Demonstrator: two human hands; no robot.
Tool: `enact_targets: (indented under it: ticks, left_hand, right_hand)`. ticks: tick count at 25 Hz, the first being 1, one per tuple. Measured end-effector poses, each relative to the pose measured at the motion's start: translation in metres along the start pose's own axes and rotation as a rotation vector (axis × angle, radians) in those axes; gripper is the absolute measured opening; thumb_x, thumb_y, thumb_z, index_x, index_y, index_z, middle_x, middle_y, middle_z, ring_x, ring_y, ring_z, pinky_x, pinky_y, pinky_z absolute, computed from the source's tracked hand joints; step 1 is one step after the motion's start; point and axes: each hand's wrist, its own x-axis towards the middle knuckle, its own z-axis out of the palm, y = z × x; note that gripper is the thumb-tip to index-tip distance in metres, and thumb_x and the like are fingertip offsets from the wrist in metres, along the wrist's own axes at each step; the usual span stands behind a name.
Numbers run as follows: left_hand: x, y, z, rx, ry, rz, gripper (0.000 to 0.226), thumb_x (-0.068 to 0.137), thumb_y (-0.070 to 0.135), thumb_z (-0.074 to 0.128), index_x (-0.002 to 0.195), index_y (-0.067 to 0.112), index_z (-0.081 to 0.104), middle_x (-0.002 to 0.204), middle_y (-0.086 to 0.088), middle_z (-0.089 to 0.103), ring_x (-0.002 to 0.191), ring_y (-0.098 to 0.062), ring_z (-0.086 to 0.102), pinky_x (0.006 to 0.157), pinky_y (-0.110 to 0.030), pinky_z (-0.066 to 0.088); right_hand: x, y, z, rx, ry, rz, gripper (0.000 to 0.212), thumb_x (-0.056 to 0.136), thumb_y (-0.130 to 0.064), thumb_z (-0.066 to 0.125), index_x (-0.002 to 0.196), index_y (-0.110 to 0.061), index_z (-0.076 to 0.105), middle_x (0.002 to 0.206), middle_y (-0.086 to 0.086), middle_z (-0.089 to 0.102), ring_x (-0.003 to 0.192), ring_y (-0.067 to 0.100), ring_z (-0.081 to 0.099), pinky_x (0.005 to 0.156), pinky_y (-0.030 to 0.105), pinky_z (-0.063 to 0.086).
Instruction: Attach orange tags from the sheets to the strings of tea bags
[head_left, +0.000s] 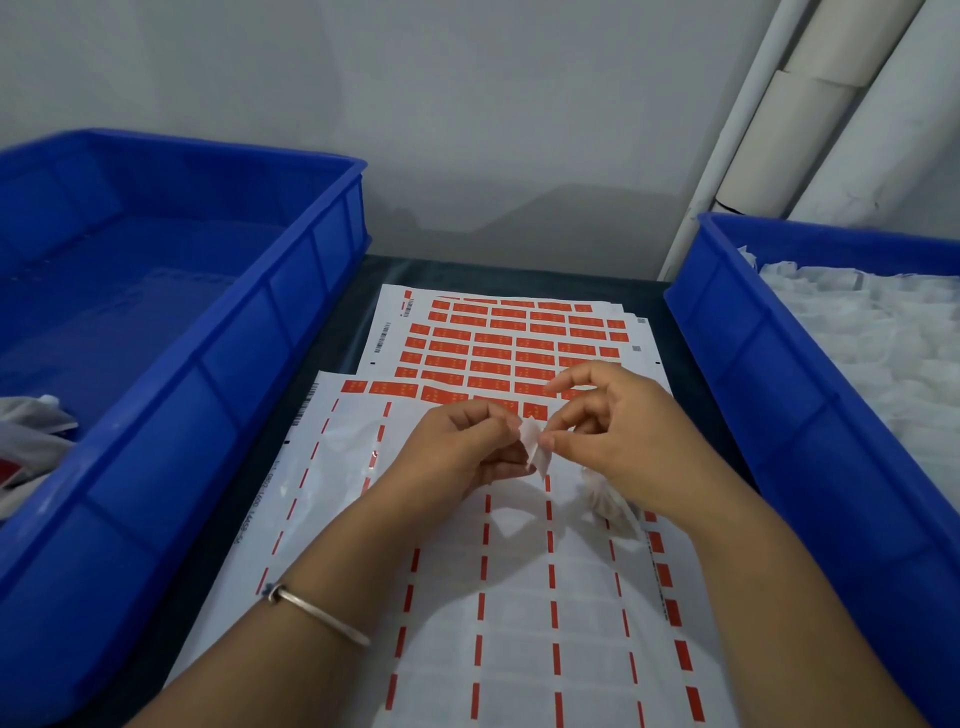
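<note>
Glossy peeled sheet (519, 597) | both hands' fingers (498, 423) pinching pale papery tag (535, 441)

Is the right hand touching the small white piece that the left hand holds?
Touching. In the head view the right hand's thumb and fingertip pinch the white piece at its right edge, with no gap; the left hand holds the other side.

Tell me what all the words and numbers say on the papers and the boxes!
Orange tags on the far sheet: pale print, too small to read.
Barcodes on that sheet's left edge: too blurred to read.
Barcode and a line of digits on the near sheet's left edge: too blurred to read.
Left blue box and right blue box: no writing shows.
</note>
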Motion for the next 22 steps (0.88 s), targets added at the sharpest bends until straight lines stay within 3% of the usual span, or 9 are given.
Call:
enact_targets:
  ticks: [4,10,16,22]
  left_hand:
    - [0.003,0.0,0.0,-0.214,0.018,-0.075,0.014,0.089,0.011,0.057,0.08,0.013,0.069,0.082,-0.008,0.073,0.079,-0.028,0.071,0.063,-0.028,0.057]
    - [0.001,-0.005,0.001,-0.054,0.035,-0.052,0.019,0.08,0.007,0.068,0.065,0.018,0.073,0.078,-0.002,0.072,0.076,-0.023,0.072,0.06,-0.022,0.055]
    - [0.0,-0.005,-0.001,-0.207,0.015,-0.135,0.019,0.082,0.004,0.065,0.07,0.014,0.076,0.081,-0.002,0.073,0.079,-0.027,0.071,0.057,-0.023,0.055]
    - [-0.001,-0.003,-0.001,-0.427,-0.062,-0.258,0.017,0.084,0.004,0.061,0.083,0.011,0.076,0.093,-0.01,0.073,0.082,-0.027,0.071,0.057,-0.025,0.056]
  right_hand:
    - [-0.002,0.005,0.001,0.126,0.069,0.038,0.033,0.075,-0.019,0.077,0.091,-0.035,0.054,0.074,-0.024,0.068,0.07,-0.009,0.063,0.061,0.008,0.046]
    - [-0.004,0.01,0.003,0.268,0.117,0.069,0.03,0.074,-0.019,0.077,0.092,-0.032,0.057,0.076,-0.022,0.07,0.076,-0.01,0.063,0.064,0.014,0.046]
    - [-0.005,0.019,0.003,0.317,0.089,0.043,0.029,0.08,-0.012,0.072,0.093,-0.034,0.059,0.083,-0.022,0.071,0.083,-0.009,0.064,0.068,0.011,0.045]
    - [-0.007,0.02,0.005,0.289,0.078,-0.036,0.039,0.075,-0.006,0.076,0.092,-0.037,0.061,0.085,-0.021,0.07,0.08,0.011,0.067,0.062,0.012,0.053]
